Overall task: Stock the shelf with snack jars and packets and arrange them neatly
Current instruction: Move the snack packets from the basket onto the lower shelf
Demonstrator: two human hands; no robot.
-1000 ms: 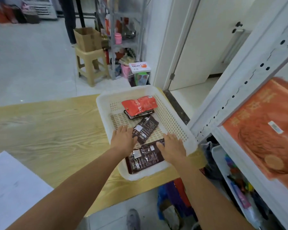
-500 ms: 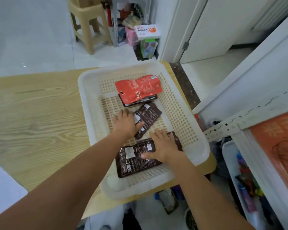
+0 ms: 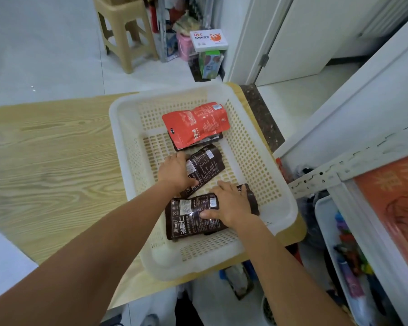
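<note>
Now both our hands are down in the white basket (image 3: 123, 161), which sits at the right edge of the table (image 3: 52, 161). Our left hand (image 3: 174, 171) curls round the left side of the middle packet (image 3: 206, 164), a dark one in the basket's middle. Our right hand (image 3: 229, 203) holds the near packet (image 3: 186, 217), thumb on top, fingers over its far side, close to the basket's near edge. A red packet (image 3: 196, 123) lies by the far edge.
</note>
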